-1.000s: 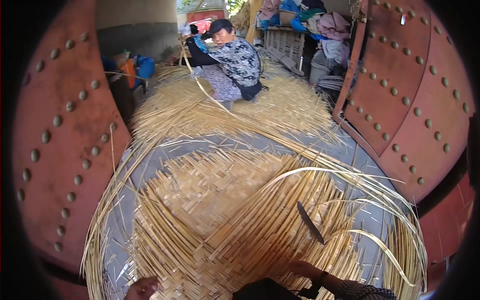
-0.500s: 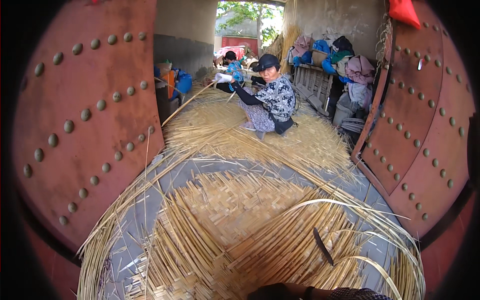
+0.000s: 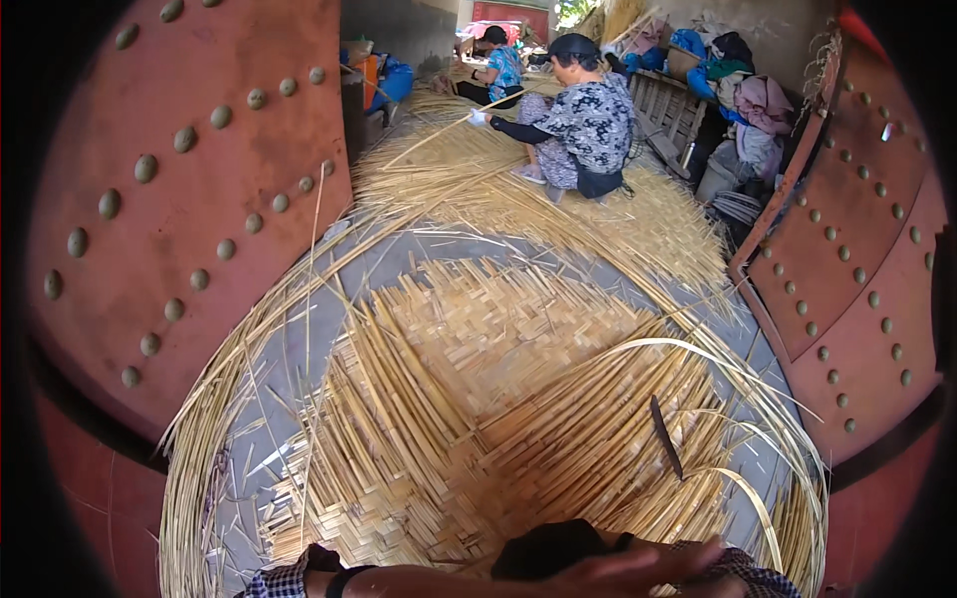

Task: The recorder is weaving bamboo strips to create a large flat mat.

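Observation:
My left hand (image 3: pixel 643 572) lies across my right forearm near the checked sleeve. It is a little blurred, and its fingers look stretched out with nothing in them. My right hand (image 3: pixel 550 550) shows as a dark shape, apparently in a black glove, low over the mat; its fingers are hidden. Below both arms spreads a partly woven mat (image 3: pixel 508 339) of pale, flattened split stalks. Loose brownish strips (image 3: pixel 568 429) lie side by side on its right part, others (image 3: pixel 399 399) on its left. A narrow dark blade-like piece (image 3: pixel 665 437) rests on the right-hand strips.
Long split stalks (image 3: pixel 194 468) curve around the mat. Studded red doors (image 3: pixel 199 229) stand at both sides. Farther off, a crouching co-worker (image 3: pixel 588 120) handles a long stalk on another woven mat (image 3: pixel 658 214); a second person (image 3: pixel 498 70) sits behind. Cloths and bags (image 3: pixel 763 105) are piled at right.
The view has tilted downward. My left arm has come in from the lower edge and its hand lies over my right forearm. The nearer co-worker has turned from facing me to the stalk.

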`<action>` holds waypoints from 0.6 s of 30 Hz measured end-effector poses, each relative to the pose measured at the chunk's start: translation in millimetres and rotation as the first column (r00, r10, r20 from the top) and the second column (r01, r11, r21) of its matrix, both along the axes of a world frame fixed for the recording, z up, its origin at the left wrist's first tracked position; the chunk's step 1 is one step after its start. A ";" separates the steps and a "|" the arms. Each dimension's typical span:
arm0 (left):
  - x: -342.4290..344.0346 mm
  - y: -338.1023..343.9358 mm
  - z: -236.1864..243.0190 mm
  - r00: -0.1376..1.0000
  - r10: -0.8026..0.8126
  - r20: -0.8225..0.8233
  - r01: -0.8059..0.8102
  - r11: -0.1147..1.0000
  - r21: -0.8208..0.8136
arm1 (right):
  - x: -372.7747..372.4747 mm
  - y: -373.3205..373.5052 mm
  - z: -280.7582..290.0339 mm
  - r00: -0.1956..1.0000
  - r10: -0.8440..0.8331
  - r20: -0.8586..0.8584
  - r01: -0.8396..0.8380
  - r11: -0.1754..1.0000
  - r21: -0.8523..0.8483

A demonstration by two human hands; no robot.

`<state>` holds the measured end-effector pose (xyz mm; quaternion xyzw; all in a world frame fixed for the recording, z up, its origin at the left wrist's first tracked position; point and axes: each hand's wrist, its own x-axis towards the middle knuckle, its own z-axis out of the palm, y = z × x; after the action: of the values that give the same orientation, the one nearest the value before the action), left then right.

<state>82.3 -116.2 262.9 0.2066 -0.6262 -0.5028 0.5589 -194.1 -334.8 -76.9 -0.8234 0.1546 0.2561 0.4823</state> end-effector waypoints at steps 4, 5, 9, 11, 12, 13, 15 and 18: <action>25.8 23.9 -34.3 0.993 0.064 0.099 -0.083 0.976 0.201 | 10.7 -1.8 1.1 0.997 0.053 0.052 -0.050 0.998 -0.048; 37.6 27.8 -45.6 0.983 0.088 0.164 -0.128 0.958 0.255 | 14.0 -3.2 -0.2 0.996 0.066 0.062 -0.063 0.997 -0.051; 47.7 35.8 -94.8 0.938 0.153 0.312 -0.303 0.797 0.522 | 26.6 -13.4 -6.8 0.991 0.111 0.068 -0.108 0.993 -0.052; 47.9 37.1 -112.3 0.895 0.193 0.401 -0.410 0.708 0.575 | 33.8 -20.7 -9.8 0.988 0.141 0.064 -0.138 0.989 -0.055; 47.9 38.1 -118.3 0.859 0.113 0.499 -0.427 0.695 0.578 | 36.4 -24.1 -11.1 0.986 0.156 0.063 -0.153 0.987 -0.055; 46.9 39.0 -122.3 0.796 0.018 0.605 -0.454 0.680 0.576 | 39.0 -27.2 -12.1 0.983 0.170 0.062 -0.167 0.984 -0.057; 44.9 42.0 -126.2 0.794 0.088 0.602 -0.475 0.708 0.523 | 42.3 -31.5 -13.1 0.978 0.199 0.070 -0.195 0.979 -0.064; 40.0 47.0 -131.2 0.815 0.124 0.566 -0.495 0.655 0.570 | 44.1 -32.1 -14.3 0.965 0.247 0.084 -0.241 0.967 -0.080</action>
<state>122.3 -69.2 131.6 0.6259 -0.4609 -0.5255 0.3459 -150.0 -366.9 -91.2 -0.8635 0.0380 0.2692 0.4249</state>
